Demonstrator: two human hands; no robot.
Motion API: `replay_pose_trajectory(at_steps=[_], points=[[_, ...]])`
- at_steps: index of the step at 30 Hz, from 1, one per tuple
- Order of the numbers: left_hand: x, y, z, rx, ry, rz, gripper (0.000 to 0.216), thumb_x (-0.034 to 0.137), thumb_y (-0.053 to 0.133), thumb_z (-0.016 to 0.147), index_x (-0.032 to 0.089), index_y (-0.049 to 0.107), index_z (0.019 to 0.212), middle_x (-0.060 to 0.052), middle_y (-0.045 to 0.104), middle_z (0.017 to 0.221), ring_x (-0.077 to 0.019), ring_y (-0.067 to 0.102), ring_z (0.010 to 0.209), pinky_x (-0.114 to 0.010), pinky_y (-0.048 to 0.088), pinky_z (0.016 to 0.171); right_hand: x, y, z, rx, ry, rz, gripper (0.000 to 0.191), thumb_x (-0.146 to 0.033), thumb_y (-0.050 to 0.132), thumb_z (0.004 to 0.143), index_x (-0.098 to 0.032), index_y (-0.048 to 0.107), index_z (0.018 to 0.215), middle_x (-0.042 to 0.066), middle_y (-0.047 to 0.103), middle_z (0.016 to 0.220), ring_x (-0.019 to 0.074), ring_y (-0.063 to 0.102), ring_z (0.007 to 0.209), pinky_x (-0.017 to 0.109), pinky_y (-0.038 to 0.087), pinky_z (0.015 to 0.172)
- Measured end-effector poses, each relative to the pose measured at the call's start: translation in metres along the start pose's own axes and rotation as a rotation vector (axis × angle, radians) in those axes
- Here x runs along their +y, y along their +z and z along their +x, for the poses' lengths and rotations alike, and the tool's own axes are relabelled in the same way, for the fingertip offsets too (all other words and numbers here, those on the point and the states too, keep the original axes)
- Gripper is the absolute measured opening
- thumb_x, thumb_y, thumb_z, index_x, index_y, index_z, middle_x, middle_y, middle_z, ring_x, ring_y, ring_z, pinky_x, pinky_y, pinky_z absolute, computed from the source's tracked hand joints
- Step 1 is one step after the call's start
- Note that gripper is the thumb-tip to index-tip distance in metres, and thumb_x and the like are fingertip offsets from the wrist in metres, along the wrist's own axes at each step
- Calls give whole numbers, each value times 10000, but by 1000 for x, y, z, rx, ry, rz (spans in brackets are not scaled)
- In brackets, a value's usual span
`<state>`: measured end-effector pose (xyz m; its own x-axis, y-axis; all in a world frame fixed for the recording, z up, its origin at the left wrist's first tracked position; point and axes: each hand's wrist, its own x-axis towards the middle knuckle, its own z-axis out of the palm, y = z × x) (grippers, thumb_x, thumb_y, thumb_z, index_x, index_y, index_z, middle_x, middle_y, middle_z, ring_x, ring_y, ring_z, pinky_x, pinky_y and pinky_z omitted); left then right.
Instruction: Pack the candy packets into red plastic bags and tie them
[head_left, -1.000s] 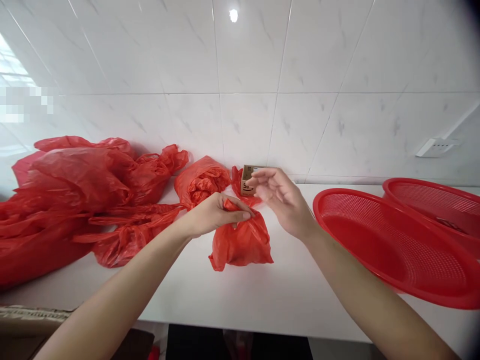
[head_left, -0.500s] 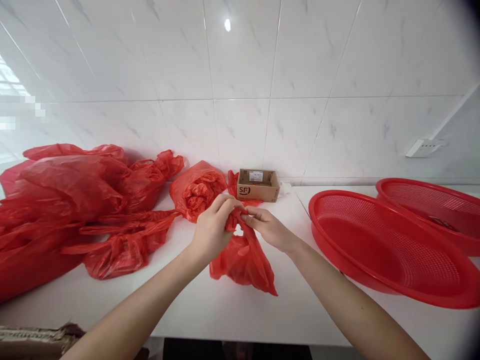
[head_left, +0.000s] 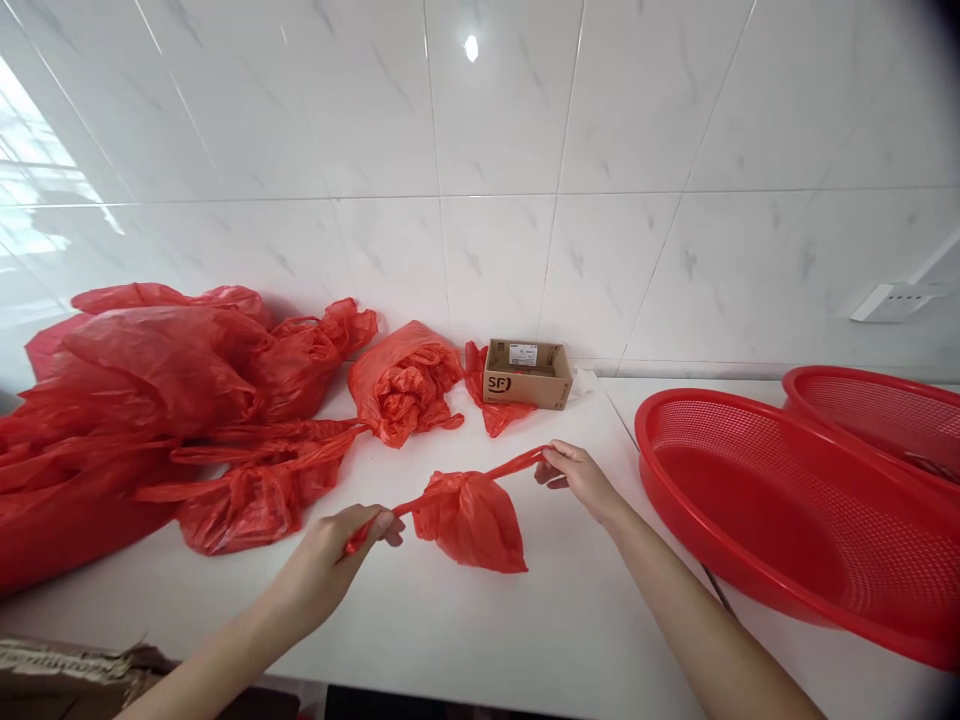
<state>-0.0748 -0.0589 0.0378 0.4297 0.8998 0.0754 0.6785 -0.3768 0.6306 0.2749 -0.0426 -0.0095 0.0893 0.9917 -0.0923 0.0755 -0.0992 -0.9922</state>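
Small red bag point(head_left: 472, 525) strung out by its two ends

The bag sits near the middle of the white surface point(head_left: 480, 625), its twisted ends drawn apart into thin strips. The left hand point(head_left: 326, 555) has one strip pinched in a firm grip between thumb and curled fingers; the right hand point(head_left: 577, 475), farther back, pinches the other with its fingertips. The bag's body bulges between them; whether it rests on the surface or hangs just above is hard to tell.

Space is tightest on the right, where a large red basket point(head_left: 750, 520) stands just beside the right forearm and partly hides a second basket point(head_left: 870, 400) behind it. On the left, a pile of red bags point(head_left: 165, 365) fills the back corner, with a smaller bundle point(head_left: 240, 510) in front. Beyond the small bag, near the tiled wall point(head_left: 495, 250), lie a rolled-up red bundle point(head_left: 405, 390) and a cardboard box point(head_left: 529, 380) marked SF, with a loose piece of red plastic point(head_left: 502, 418) at its foot. At the lower left, the left forearm passes over a torn-edged carton point(head_left: 67, 665), covering part of it.
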Motion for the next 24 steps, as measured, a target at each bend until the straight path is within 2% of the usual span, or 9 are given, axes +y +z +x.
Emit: replay_pose_trajectory(at_steps=[3,7,11,13,14,17,20,22,24], points=[[13,0,4,19,-25,-37,419,495,366,944,250,686,828,-19,713,884,-207,645,850,-321,494,804,2,11,3,66,34,84,277,-477,541,814,-200,530,804,23,664,764,158,649,694,281,484,646],[24,14,24,91,109,-140,385,466,349,960,217,635,896,-67,628,1138,-212,579,1063,-342,442,945,-3,33,-8,114,23,185,336,-501,506,842,-238,490,1051,51,693,975,188,681,851,315,527,735],[19,46,46,115,142,-208,359,454,319,971,222,545,1126,-96,520,1324,-215,490,1227,-379,415,1013,6,65,-33,133,-47,31,762,-502,636,780,-258,284,1410,107,610,1245,241,601,1128,394,477,936],[18,62,58,76,190,-130,389,451,322,970,237,481,1253,-97,500,1356,-215,465,1257,-397,396,1037,15,78,-40,98,-115,-112,957,-452,703,731,-288,150,1494,103,530,1355,259,538,1214,424,438,997],[18,69,64,59,213,-76,388,448,316,970,238,491,1245,-95,525,1327,-216,481,1235,-399,396,1034,19,82,-42,78,-148,-160,982,-418,702,735,-303,109,1510,94,516,1370,260,534,1217,430,435,1001],[19,81,77,40,198,33,378,444,257,976,234,566,1036,-72,638,1059,-211,593,998,-372,462,897,26,81,-41,31,-223,-213,832,-326,585,822,-319,125,1514,65,605,1244,241,610,1087,423,472,945],[18,84,82,38,121,84,402,454,219,977,240,548,890,-23,620,769,-191,598,740,-323,464,727,26,68,-32,-7,-270,-256,612,-294,489,873,-315,311,1459,39,684,992,242,657,911,406,508,846],[16,85,82,25,77,139,417,458,209,978,248,547,856,-3,592,673,-181,583,659,-301,438,677,25,58,-23,1,-284,-288,537,-276,475,874,-307,412,1406,37,691,912,247,663,854,396,513,816],[15,88,83,14,34,208,450,467,195,977,252,566,843,-6,598,652,-184,594,648,-296,419,659,26,49,-14,9,-298,-307,503,-237,466,863,-300,480,1362,43,697,970,240,663,895,380,507,842]])
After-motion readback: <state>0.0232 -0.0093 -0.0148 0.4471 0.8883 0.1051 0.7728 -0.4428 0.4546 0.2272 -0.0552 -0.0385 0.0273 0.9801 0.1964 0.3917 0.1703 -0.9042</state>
